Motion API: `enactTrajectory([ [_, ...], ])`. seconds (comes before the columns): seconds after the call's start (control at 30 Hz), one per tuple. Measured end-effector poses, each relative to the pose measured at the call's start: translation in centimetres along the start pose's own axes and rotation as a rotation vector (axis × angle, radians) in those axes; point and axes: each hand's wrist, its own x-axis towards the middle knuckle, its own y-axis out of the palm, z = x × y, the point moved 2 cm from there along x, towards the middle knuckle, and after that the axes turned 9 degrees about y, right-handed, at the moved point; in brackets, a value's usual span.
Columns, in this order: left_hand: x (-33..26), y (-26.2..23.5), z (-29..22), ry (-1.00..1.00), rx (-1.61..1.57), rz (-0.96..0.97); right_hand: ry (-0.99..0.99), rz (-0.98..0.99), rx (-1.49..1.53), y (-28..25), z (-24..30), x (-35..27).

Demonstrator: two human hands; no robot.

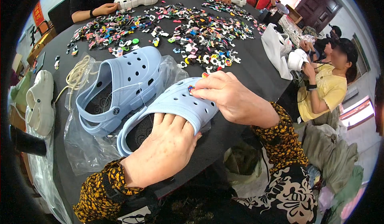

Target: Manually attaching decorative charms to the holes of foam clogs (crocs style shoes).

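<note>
A light blue foam clog (176, 100) with round holes lies at the table's near edge, its toe pointing away to the right. My left hand (160, 152) reaches into its opening, and the fingertips are hidden under the upper. My right hand (230, 96) is closed in a pinch over the clog's top, on a small colourful shoe charm (191, 89) at one of the holes. Another bit of red and yellow (205, 75) shows by its fingers. Just left sits a second light blue clog (136, 70), and a thin clear cord links the two.
Many loose shoe charms (208, 44) cover the far part of the black table (208, 148). Clear plastic bags (86, 152) lie under the clogs, beside a coil of cream cord (78, 74). A white clog (40, 102) stands at left. Other people work around the table, one in yellow (328, 92) at right.
</note>
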Motion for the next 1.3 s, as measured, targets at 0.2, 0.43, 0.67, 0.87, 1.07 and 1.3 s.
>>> enactTrajectory([
  [0.2,0.5,-0.2,-0.6,0.051,-0.01,0.009,-0.052,-0.039,-0.04,-0.5,0.3,-0.6],
  [0.43,0.2,-0.5,-0.8,-0.051,-0.038,0.124,-0.09,-0.02,-0.028,0.4,0.2,-0.3],
  [0.67,0.7,0.2,-1.7,0.002,0.031,0.111,-0.018,0.083,-0.037,-0.3,0.2,-0.9],
  [0.87,0.1,-0.2,-1.4,-0.049,0.001,0.058,-0.012,-0.128,0.219,0.6,-1.4,-0.1],
  [1.07,0.5,0.4,-2.5,0.063,0.048,0.037,0.168,-0.108,0.477,-1.0,-1.5,-0.7],
  [1.3,-0.1,-0.1,-2.3,0.067,0.074,0.036,0.103,-0.253,0.439,0.2,-1.2,-0.9],
])
